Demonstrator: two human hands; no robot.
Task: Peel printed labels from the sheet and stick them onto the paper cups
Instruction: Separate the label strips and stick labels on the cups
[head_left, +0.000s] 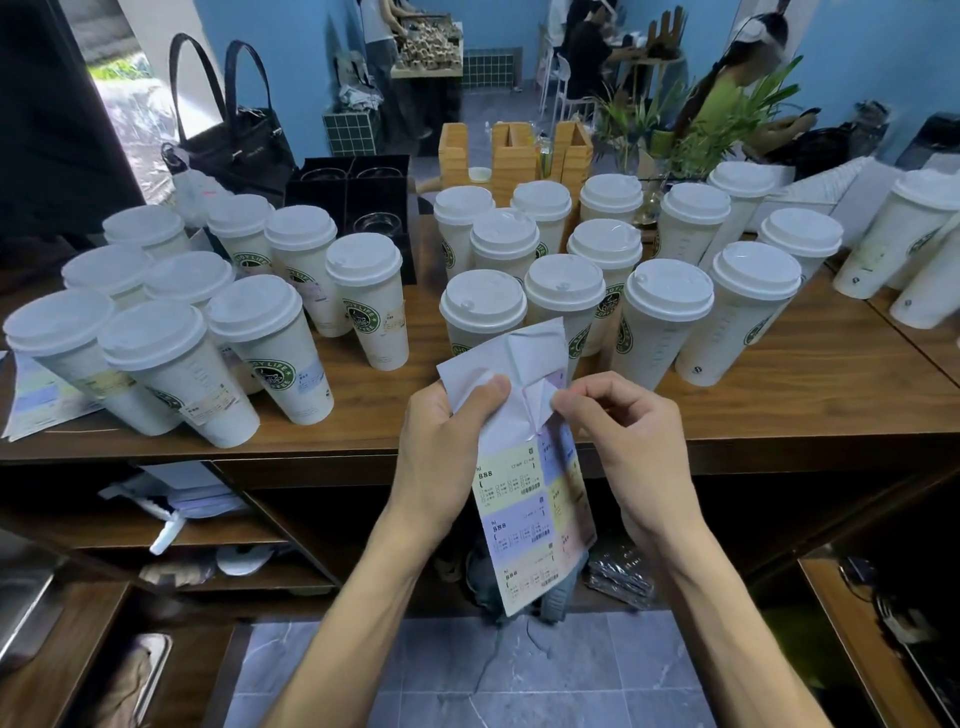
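Observation:
A label sheet (524, 499) with yellow and purple printed labels hangs in front of me, its bare white top folded back. My left hand (447, 436) grips the sheet's upper left, thumb on top. My right hand (618, 421) pinches the lifted corner of a purple label (540, 397) near the sheet's top. Several white lidded paper cups stand on the wooden counter (779, 410): a left group (270, 343), some of them with labels stuck on, and a right group (665, 322).
More label sheets (36, 400) lie at the counter's left edge. A black handbag (234, 135), a black box with glasses (358, 192) and wooden holders (514, 150) stand behind the cups. Shelves sit under the counter. People are at the back of the room.

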